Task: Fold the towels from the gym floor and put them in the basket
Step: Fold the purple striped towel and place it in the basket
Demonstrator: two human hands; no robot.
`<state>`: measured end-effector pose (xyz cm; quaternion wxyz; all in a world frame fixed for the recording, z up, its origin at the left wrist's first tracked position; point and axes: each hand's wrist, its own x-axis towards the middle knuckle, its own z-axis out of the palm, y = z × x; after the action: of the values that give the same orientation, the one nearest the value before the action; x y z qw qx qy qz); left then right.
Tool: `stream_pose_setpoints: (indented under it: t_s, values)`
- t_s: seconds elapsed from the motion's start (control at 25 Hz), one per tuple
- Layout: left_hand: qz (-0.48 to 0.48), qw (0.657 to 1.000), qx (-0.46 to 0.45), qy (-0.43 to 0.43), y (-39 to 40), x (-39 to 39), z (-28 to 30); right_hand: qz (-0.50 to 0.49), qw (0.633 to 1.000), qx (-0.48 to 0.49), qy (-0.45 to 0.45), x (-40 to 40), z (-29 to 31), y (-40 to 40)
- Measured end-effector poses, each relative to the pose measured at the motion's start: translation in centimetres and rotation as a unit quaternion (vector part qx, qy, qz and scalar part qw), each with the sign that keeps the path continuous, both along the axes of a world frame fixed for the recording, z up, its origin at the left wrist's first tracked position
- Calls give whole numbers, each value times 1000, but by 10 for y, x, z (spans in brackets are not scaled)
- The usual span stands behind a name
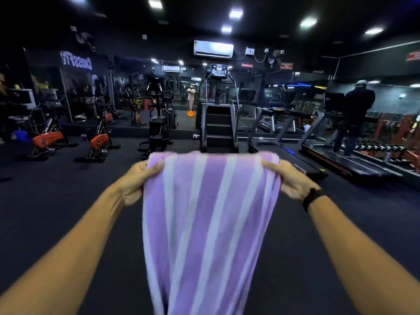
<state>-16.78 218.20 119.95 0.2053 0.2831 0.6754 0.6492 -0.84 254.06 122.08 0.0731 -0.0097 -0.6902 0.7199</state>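
- The gym floor [56,212] is dark, matte matting around the machines; no basket is in view.
- The towel [209,223], plush purple terry with pale stripes, hangs mid-air at arm's length, apparently already doubled.
- Left hand [136,183] and right hand [293,180] each have their grip pinched on a top corner.
- Folding is in hand; next, bring the corners together evenly.

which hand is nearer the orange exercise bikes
Left. The left hand grips the striped towel's left top corner, on the same side as the orange exercise bikes across the floor. The right hand grips the opposite corner, farther away, toward the treadmills.
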Motion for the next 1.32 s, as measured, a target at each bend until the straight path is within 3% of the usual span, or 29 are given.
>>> stream_pose_setpoints:
  t_s: [0.04, 0.12, 0.2, 0.32, 0.36, 0.4, 0.48, 0.52, 0.68, 0.72, 0.76, 0.84, 0.92, 1.0, 1.04, 1.12, 1.16, 1.24, 1.28, 1.32]
  values:
    - [-17, 1000, 4, -21, 0, 1, 1, 0, 1000, -14, -13, -3, -1, 1]
    - [-79, 992, -94, -20, 1, 13, -15, 33, 989, 70, -126, 0, -25, -14]
    - [-54, 994, -91, 4, 2, 16, -27, 14, 978, 130, -164, 0, -41, -18]
    - [25, 995, 90, -21, -1, 3, -11, -57, 997, -36, -30, -6, -17, -6]
    - [13, 994, 99, -30, -3, 0, -5, -43, 996, -78, -5, -5, -10, -7]
    - [-8, 999, 50, -19, -6, 1, -1, -14, 997, -69, -15, -3, -13, -11]
    - [-44, 992, -110, 31, -9, 9, -11, 31, 997, 26, -63, 0, -43, -23]
    - [-35, 989, -133, 56, -9, 9, -18, 26, 996, 51, -69, -1, -54, -24]
    - [45, 998, 45, 16, -8, -1, -1, -44, 997, -45, 35, -10, -28, -7]
    - [18, 999, 14, 23, -8, -1, 5, -14, 998, -57, 22, -8, -24, -6]
    - [-16, 996, -79, 45, -9, 2, 8, 13, 999, -24, -31, -5, -26, -10]
    - [-29, 981, -171, 87, -9, 4, -7, 63, 986, 93, -125, -1, -47, -13]
    - [12, 997, -54, 56, -10, 7, -14, 33, 993, 90, -64, -1, -49, -8]
    - [53, 996, 69, -11, -5, 9, -18, 0, 1000, -7, -2, 0, -37, -3]
    - [55, 997, 45, -10, -2, 11, -20, 1, 1000, 2, -10, 0, -35, -2]
    - [79, 995, -42, 40, 4, 16, -28, 17, 987, 138, -87, 2, -40, -7]
    - [125, 991, -18, 51, 6, 16, -30, 8, 980, 172, -98, 3, -42, -6]
    - [196, 974, 113, 10, 1, 11, -29, -31, 995, 91, -31, 0, -43, -1]
    - [178, 973, 149, -4, -4, 7, -27, -33, 999, 31, 0, -1, -42, 1]
    - [122, 986, 113, 0, -6, 6, -25, -21, 1000, 3, 4, 0, -40, -2]
